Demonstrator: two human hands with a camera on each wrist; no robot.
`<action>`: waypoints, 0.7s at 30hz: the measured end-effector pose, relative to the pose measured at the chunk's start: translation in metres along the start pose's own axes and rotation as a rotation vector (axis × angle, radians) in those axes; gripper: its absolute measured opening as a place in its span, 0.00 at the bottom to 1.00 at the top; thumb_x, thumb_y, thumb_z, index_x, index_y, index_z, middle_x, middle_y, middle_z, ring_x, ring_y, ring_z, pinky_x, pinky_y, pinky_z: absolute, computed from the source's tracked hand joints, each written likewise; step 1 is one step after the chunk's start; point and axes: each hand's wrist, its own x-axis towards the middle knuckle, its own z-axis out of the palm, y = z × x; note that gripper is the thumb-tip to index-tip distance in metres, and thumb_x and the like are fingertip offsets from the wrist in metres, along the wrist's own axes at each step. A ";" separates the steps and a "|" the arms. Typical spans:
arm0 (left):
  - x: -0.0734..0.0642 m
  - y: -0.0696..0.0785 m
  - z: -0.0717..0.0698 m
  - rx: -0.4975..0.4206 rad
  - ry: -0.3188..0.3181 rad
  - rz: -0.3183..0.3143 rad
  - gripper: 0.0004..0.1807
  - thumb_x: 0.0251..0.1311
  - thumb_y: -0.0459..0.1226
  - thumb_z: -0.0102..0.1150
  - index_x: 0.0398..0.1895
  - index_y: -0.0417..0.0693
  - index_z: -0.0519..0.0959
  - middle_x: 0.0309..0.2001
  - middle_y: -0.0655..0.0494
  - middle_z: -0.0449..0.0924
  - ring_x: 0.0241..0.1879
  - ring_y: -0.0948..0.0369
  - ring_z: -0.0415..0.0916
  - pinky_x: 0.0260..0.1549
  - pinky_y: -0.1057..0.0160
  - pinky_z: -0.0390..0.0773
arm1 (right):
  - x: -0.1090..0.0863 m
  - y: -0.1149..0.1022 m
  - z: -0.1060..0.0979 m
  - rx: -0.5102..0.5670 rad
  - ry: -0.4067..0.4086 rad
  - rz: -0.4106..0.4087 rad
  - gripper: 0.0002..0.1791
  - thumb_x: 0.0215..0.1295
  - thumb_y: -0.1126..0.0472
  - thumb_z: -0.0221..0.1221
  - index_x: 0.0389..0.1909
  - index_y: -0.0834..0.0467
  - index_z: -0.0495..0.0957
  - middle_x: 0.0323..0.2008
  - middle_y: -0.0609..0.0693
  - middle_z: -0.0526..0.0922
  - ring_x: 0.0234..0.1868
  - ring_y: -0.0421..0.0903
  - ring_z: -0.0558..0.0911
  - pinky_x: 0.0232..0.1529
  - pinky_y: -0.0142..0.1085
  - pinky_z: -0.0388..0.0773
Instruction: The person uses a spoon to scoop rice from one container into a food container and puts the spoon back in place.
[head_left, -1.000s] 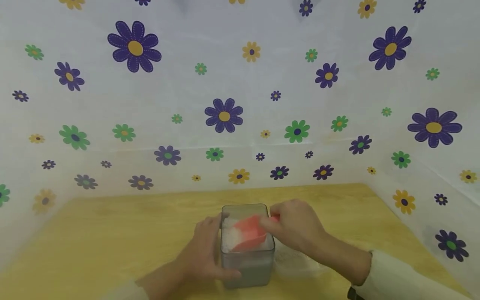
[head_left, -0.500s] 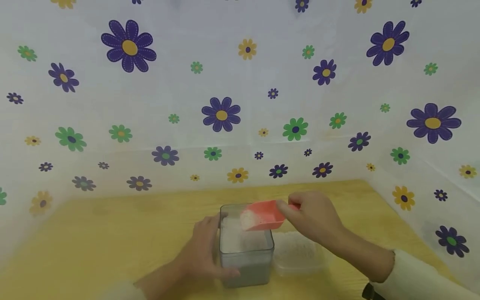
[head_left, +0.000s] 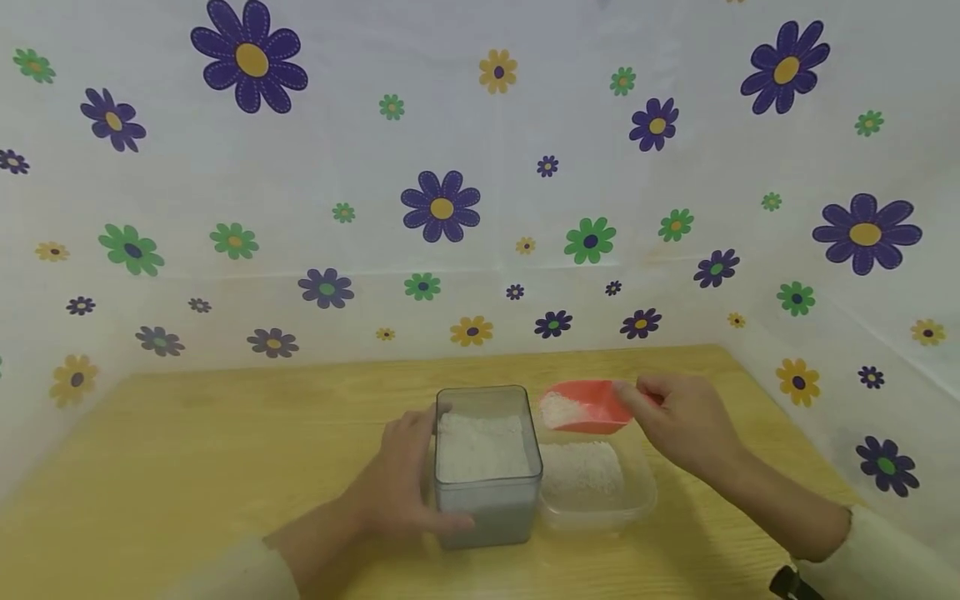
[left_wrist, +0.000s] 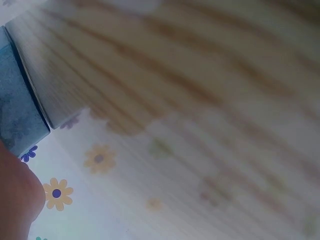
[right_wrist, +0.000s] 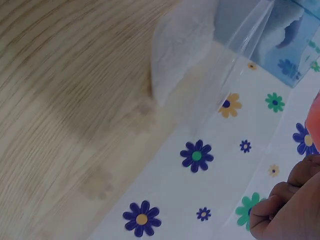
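Note:
A tall square clear container (head_left: 491, 518) stands on the table in the head view, with white powder (head_left: 480, 450) inside. My left hand (head_left: 397, 483) grips its left side, the thumb along the front and the fingers behind. In the left wrist view only part of this hand (left_wrist: 20, 195) and a corner of the container (left_wrist: 22, 95) show. My right hand (head_left: 686, 421) holds a pink scoop (head_left: 603, 407) by its handle, powder heaped toward the scoop's tip. Below it sits a low clear plastic tub (head_left: 639, 493) with white powder (head_left: 588, 475) in it.
The tub stands close against the right side of the square container. The wood-grain table (head_left: 225, 467) ends at a white flower-print sheet (head_left: 360, 167) that rises behind it and at both sides. A dark object (head_left: 791, 582) hangs by my right sleeve (head_left: 862, 550).
My right hand has lifted the scoop with powder out of the square container and carried it right, over the tub. My left hand has kept its grip. The head view has tilted slightly downward.

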 end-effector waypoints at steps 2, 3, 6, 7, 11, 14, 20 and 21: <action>-0.001 0.000 -0.001 -0.003 -0.003 -0.005 0.68 0.33 0.74 0.69 0.75 0.48 0.55 0.63 0.53 0.69 0.61 0.55 0.63 0.58 0.42 0.70 | -0.001 0.006 -0.003 -0.013 -0.009 0.003 0.29 0.71 0.47 0.57 0.12 0.54 0.60 0.11 0.41 0.56 0.15 0.39 0.56 0.18 0.31 0.52; -0.001 0.000 -0.001 -0.001 -0.002 -0.002 0.68 0.33 0.74 0.69 0.75 0.47 0.55 0.63 0.52 0.69 0.61 0.55 0.64 0.58 0.42 0.70 | -0.001 0.008 -0.004 -0.019 -0.020 0.006 0.30 0.72 0.47 0.57 0.12 0.54 0.60 0.11 0.41 0.56 0.15 0.39 0.56 0.18 0.31 0.52; -0.001 -0.001 0.000 -0.004 -0.007 -0.006 0.68 0.34 0.73 0.70 0.75 0.46 0.56 0.63 0.51 0.69 0.62 0.54 0.63 0.58 0.42 0.69 | -0.003 0.016 -0.006 -0.054 -0.077 0.014 0.30 0.72 0.45 0.56 0.12 0.53 0.61 0.11 0.41 0.57 0.15 0.39 0.56 0.19 0.31 0.53; -0.001 -0.001 0.000 -0.005 -0.009 -0.006 0.68 0.34 0.73 0.70 0.75 0.46 0.55 0.64 0.51 0.68 0.62 0.54 0.63 0.59 0.42 0.69 | -0.003 0.018 -0.006 -0.067 -0.104 0.014 0.30 0.73 0.44 0.55 0.13 0.53 0.62 0.11 0.41 0.57 0.15 0.39 0.56 0.19 0.31 0.54; 0.000 -0.001 0.001 0.002 -0.014 -0.014 0.69 0.34 0.74 0.69 0.76 0.46 0.55 0.64 0.51 0.68 0.63 0.54 0.63 0.59 0.42 0.69 | -0.007 0.024 -0.006 -0.108 -0.216 -0.015 0.29 0.75 0.42 0.52 0.14 0.52 0.65 0.11 0.41 0.58 0.16 0.38 0.57 0.20 0.32 0.56; 0.001 0.000 0.000 -0.002 -0.016 -0.021 0.69 0.34 0.74 0.69 0.76 0.46 0.55 0.65 0.52 0.68 0.63 0.54 0.63 0.60 0.42 0.68 | -0.009 0.025 -0.003 -0.130 -0.264 -0.063 0.28 0.75 0.43 0.51 0.14 0.51 0.65 0.11 0.40 0.59 0.19 0.39 0.60 0.24 0.32 0.59; 0.000 0.002 -0.002 -0.020 -0.022 -0.036 0.68 0.34 0.72 0.70 0.76 0.45 0.55 0.65 0.51 0.68 0.63 0.54 0.63 0.61 0.42 0.68 | -0.014 0.026 0.007 -0.149 -0.286 -0.098 0.29 0.75 0.42 0.51 0.14 0.51 0.64 0.13 0.41 0.60 0.25 0.41 0.62 0.27 0.33 0.59; 0.000 0.002 -0.003 -0.021 -0.024 -0.037 0.68 0.34 0.72 0.70 0.76 0.45 0.55 0.65 0.51 0.68 0.63 0.54 0.63 0.61 0.42 0.68 | -0.016 0.026 0.008 -0.152 -0.284 -0.102 0.29 0.75 0.42 0.52 0.13 0.51 0.64 0.14 0.41 0.60 0.25 0.41 0.62 0.28 0.33 0.59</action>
